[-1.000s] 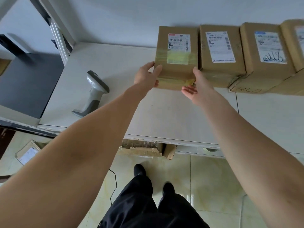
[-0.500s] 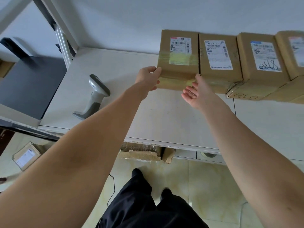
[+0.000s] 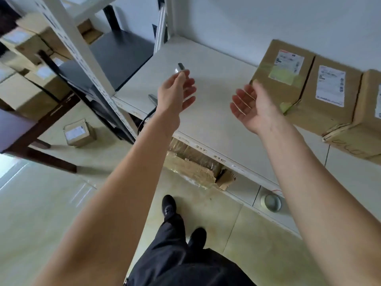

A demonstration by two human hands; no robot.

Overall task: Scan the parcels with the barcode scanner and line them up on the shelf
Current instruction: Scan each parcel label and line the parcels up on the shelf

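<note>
Both grips spread, holding nothing — left hand [image 3: 175, 93], right hand [image 3: 252, 106]; shelf [image 3: 218, 129] edge reads "216".

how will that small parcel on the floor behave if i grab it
The small parcel is probably stiff: its cardboard faces look flat. Likely light for one hand, being the smallest box here. Squat and boxy, so unlikely to roll.

A roll of tape [image 3: 272, 202] sits on the lower ledge; a dark wooden bench [image 3: 19, 129] stands on the tiled floor [image 3: 51, 203]
</note>
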